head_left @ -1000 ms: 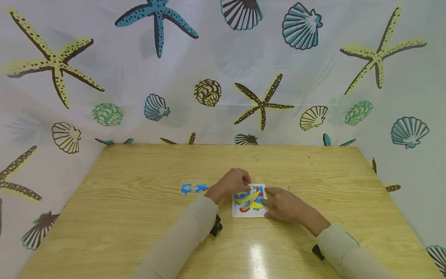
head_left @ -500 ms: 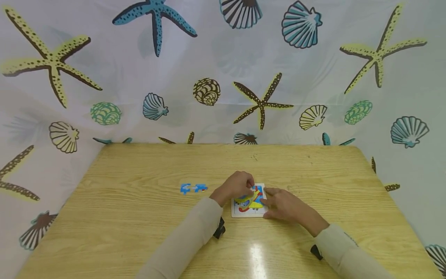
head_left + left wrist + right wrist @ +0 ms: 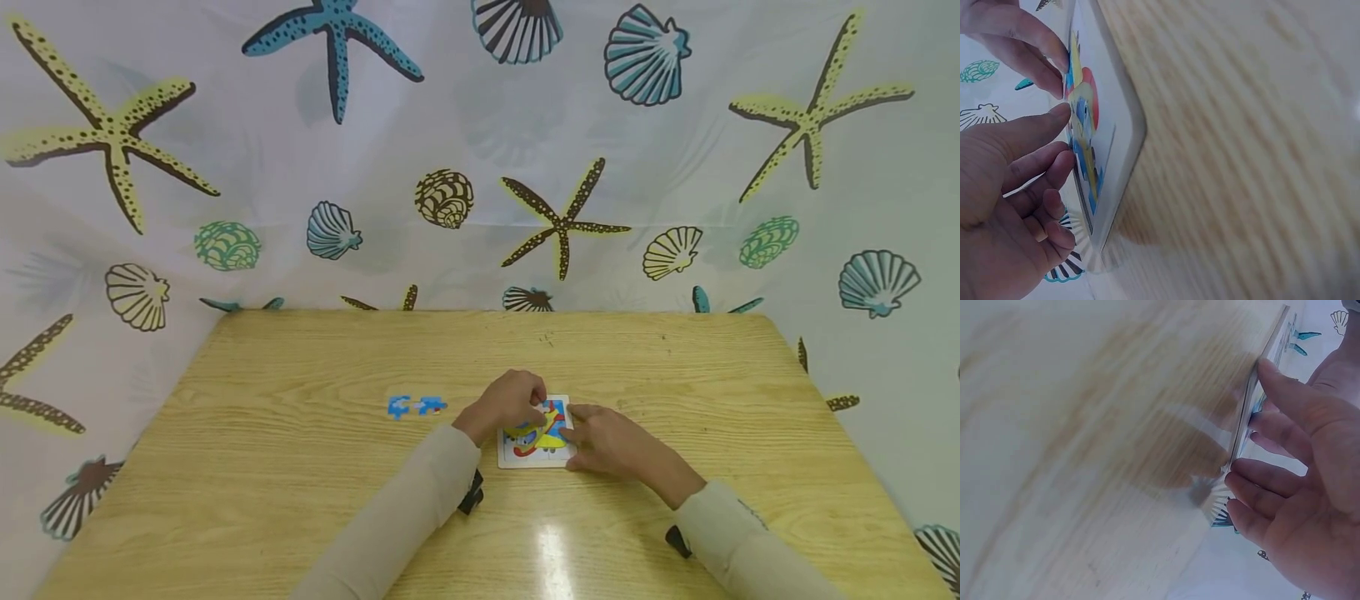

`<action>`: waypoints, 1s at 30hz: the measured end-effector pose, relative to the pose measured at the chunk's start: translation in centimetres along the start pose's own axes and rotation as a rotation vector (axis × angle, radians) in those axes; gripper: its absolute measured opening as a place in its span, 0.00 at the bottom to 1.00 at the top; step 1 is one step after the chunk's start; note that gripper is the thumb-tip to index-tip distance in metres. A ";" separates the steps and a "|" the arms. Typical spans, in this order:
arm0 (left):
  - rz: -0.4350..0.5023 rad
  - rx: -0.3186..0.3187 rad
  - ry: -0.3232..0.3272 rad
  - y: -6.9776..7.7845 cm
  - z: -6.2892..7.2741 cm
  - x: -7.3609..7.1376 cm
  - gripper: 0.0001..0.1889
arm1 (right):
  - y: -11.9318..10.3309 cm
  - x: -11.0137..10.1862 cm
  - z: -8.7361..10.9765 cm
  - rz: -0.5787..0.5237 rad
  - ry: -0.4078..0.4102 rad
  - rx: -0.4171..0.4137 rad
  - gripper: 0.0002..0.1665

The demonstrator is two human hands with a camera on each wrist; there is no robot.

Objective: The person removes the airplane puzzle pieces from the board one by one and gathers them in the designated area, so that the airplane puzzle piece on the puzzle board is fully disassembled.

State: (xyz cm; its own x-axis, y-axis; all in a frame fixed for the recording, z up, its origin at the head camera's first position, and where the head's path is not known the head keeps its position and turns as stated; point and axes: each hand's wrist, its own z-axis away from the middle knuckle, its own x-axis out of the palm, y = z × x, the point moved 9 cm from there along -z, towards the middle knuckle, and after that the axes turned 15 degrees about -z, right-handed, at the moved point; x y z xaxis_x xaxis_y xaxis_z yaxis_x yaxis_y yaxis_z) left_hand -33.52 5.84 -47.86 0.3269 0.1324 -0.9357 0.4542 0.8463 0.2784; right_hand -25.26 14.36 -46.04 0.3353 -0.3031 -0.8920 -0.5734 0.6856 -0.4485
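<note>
A square jigsaw puzzle board (image 3: pixel 504 462) with a pale rim lies on the table and shows a yellow and red airplane on blue. My left hand (image 3: pixel 504 398) is over the board's upper left part. Its thumb and forefinger pinch a small puzzle piece (image 3: pixel 1074 128) right at the picture's surface, and the fingers hide most of it. At the board's right edge, my right hand (image 3: pixel 611 442) rests with its thumb and loosely extended fingers against the rim; one fingertip reaches over onto the picture.
Two loose blue puzzle pieces, a left one (image 3: pixel 399 407) and a right one (image 3: pixel 431 406), lie on the wooden table (image 3: pixel 300 475) left of the board. A white cloth (image 3: pixel 420 108) printed with shells and starfish hangs behind and beside the table.
My left hand has moved slightly right and toward me over the board, then stayed nearly still. The right hand has kept its place at the edge.
</note>
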 end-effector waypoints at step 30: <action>0.038 -0.077 -0.026 0.2 -0.3 0.6 0.18 | 0.2 0.1 0.0 -0.033 -0.013 0.034 0.29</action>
State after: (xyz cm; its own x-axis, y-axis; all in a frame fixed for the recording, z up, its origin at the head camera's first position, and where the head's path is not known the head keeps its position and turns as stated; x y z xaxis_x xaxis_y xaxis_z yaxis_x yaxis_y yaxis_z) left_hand -33.45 6.28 -48.44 0.3649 0.1528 -0.9184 0.3764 0.8780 0.2957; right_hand -25.35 14.50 -46.23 0.3636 -0.3170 -0.8760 -0.5364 0.6976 -0.4751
